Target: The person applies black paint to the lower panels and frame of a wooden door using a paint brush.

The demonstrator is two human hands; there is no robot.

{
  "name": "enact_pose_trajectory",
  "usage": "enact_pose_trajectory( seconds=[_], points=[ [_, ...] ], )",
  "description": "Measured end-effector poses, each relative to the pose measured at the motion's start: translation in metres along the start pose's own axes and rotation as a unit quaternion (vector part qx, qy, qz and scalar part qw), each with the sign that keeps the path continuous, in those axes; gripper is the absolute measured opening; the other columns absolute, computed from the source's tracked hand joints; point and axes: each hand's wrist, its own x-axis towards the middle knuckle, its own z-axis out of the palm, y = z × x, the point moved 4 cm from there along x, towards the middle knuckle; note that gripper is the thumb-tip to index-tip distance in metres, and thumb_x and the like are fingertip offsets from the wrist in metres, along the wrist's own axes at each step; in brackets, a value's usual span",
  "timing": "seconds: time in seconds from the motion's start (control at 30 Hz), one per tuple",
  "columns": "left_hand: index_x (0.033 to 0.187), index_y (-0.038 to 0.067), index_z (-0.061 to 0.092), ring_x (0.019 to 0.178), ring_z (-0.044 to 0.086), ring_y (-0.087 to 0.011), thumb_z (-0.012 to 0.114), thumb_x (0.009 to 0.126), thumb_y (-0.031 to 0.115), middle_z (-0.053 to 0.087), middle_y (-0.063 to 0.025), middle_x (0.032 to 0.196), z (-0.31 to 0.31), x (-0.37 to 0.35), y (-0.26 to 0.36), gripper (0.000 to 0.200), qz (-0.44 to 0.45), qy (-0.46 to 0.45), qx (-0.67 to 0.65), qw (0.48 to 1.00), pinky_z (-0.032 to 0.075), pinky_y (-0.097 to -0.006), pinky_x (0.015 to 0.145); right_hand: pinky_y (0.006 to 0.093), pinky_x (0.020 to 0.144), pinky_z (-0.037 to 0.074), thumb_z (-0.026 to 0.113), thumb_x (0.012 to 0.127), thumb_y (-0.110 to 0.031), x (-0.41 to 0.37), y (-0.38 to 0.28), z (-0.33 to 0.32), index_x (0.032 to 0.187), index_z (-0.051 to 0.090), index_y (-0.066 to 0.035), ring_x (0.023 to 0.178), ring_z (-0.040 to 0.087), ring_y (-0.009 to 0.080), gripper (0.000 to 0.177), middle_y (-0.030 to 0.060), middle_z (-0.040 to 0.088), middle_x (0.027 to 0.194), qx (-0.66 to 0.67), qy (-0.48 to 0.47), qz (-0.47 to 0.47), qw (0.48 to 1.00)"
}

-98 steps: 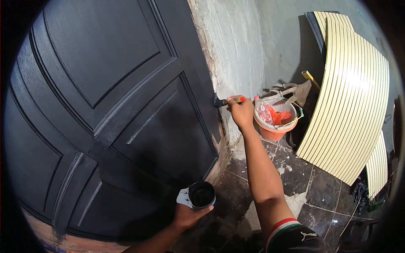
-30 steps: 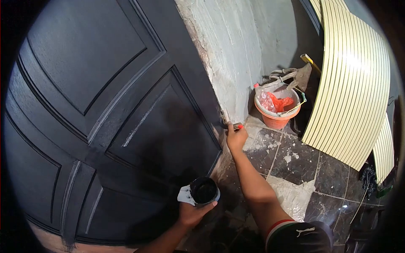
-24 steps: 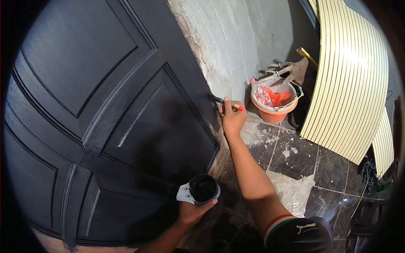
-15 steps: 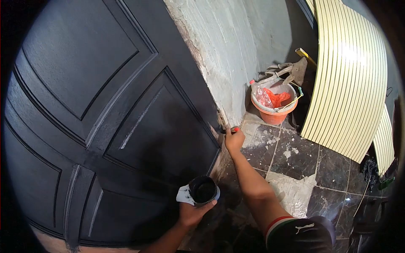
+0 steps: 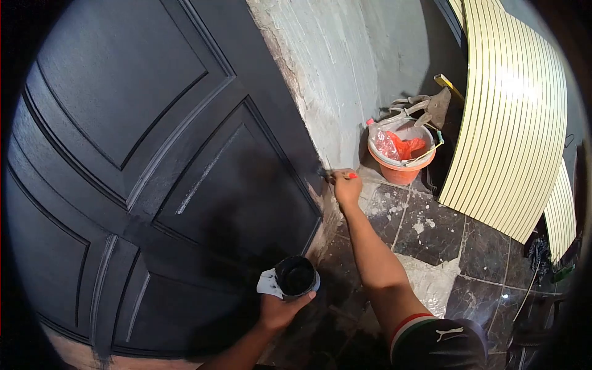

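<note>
My left hand (image 5: 282,310) is wrapped round a small cup (image 5: 295,277) of black paint, with a paint-spotted white piece (image 5: 269,283) along its left side. In my right hand (image 5: 346,186) is a paintbrush (image 5: 327,175); the red end of its handle shows above my fingers. Its dark bristles meet the right edge of the black panelled door (image 5: 246,179), beside the plastered wall. Most of the door is dark; a bare pinkish strip shows along its lower right edge, and pale streaks run along some mouldings.
An orange bucket (image 5: 401,171) holding a plastic bottle and a red bag stands by the grey wall (image 5: 345,80). Behind it lies a dirty glove (image 5: 435,108). Cream ribbed panels (image 5: 505,123) lean at the right. Dark floor tiles (image 5: 484,246) carry plaster crumbs and a pale sheet (image 5: 431,280).
My right hand has moved slightly up along the door's edge with the paintbrush. My left hand holds the cup in nearly the same place.
</note>
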Motion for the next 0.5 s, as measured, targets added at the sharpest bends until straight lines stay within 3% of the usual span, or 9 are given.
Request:
enact_pose_trajectory(
  seconds=[0.07,0.13,0.17,0.27,0.3,0.4,0.43,0.5],
  points=[
    [0.129,0.001,0.062,0.117,0.064,-0.0173,0.091,0.076,0.001,0.067,-0.0070,0.124,-0.001,0.003,0.004,0.061,0.000,-0.004,0.001,1.000,0.050,-0.0347,0.105,0.0351,0.068,0.054,0.074,0.088,-0.014,0.008,0.004,0.001,0.089,0.075,0.002,0.067,0.069,0.0186,0.016,0.0114,0.074,0.074,-0.085,0.038,-0.060,0.994],
    [0.129,0.001,0.062,0.117,0.063,-0.0172,0.092,0.075,0.002,0.067,-0.0071,0.124,0.002,0.000,0.007,0.062,-0.022,-0.004,-0.003,1.000,0.050,-0.0349,0.105,0.0370,0.067,0.054,0.075,0.087,-0.015,0.016,-0.038,0.004,0.088,0.076,0.002,0.066,0.070,0.0202,0.016,0.0129,0.074,0.073,-0.124,0.053,-0.140,0.981],
    [0.129,0.001,0.062,0.117,0.063,-0.0171,0.092,0.075,0.003,0.067,-0.0072,0.124,0.002,0.001,0.004,0.062,-0.021,-0.009,0.007,1.000,0.050,-0.0349,0.105,0.0364,0.067,0.053,0.075,0.088,-0.016,0.016,-0.063,0.012,0.087,0.075,0.002,0.067,0.070,0.0205,0.018,0.0132,0.074,0.073,-0.022,0.025,-0.134,0.990],
    [0.129,0.000,0.062,0.116,0.063,-0.0173,0.092,0.075,0.004,0.067,-0.0076,0.124,-0.002,0.002,-0.007,0.062,-0.013,-0.017,0.030,0.999,0.051,-0.0349,0.104,0.0357,0.068,0.054,0.076,0.088,-0.017,0.006,-0.120,0.017,0.087,0.075,0.003,0.068,0.071,0.0208,0.019,0.0145,0.074,0.073,0.063,-0.020,-0.078,0.995],
    [0.129,0.000,0.062,0.116,0.064,-0.0176,0.092,0.075,0.004,0.067,-0.0077,0.124,-0.002,0.002,-0.009,0.061,-0.010,-0.014,0.031,0.999,0.051,-0.0350,0.104,0.0318,0.065,0.052,0.075,0.090,-0.014,0.018,-0.098,0.019,0.090,0.075,0.005,0.065,0.068,0.0148,0.019,0.0098,0.074,0.073,0.055,0.015,-0.131,0.990],
    [0.127,0.000,0.063,0.114,0.065,-0.0190,0.092,0.076,0.006,0.068,-0.0080,0.122,-0.005,0.002,-0.006,0.059,0.007,-0.008,0.032,0.999,0.052,-0.0354,0.103,0.0359,0.070,0.053,0.075,0.089,-0.015,0.017,-0.072,0.004,0.087,0.075,0.002,0.071,0.071,0.0198,0.017,0.0130,0.074,0.075,-0.115,-0.026,-0.146,0.982],
    [0.127,0.000,0.064,0.113,0.065,-0.0195,0.092,0.076,0.007,0.068,-0.0081,0.121,-0.005,0.002,-0.004,0.059,0.013,-0.006,0.031,0.999,0.052,-0.0356,0.103,0.0341,0.070,0.053,0.076,0.090,-0.013,0.014,-0.070,0.003,0.089,0.076,0.000,0.073,0.070,0.0178,0.013,0.0119,0.075,0.079,-0.140,-0.081,-0.130,0.978],
    [0.125,0.000,0.065,0.112,0.066,-0.0196,0.092,0.076,0.007,0.069,-0.0080,0.119,-0.004,0.002,0.001,0.057,0.015,-0.001,0.025,1.000,0.052,-0.0355,0.102,0.0324,0.071,0.052,0.078,0.090,-0.011,0.004,-0.084,-0.007,0.095,0.077,0.002,0.076,0.070,0.0166,0.014,0.0146,0.076,0.083,-0.087,-0.051,-0.173,0.980]
  ],
)
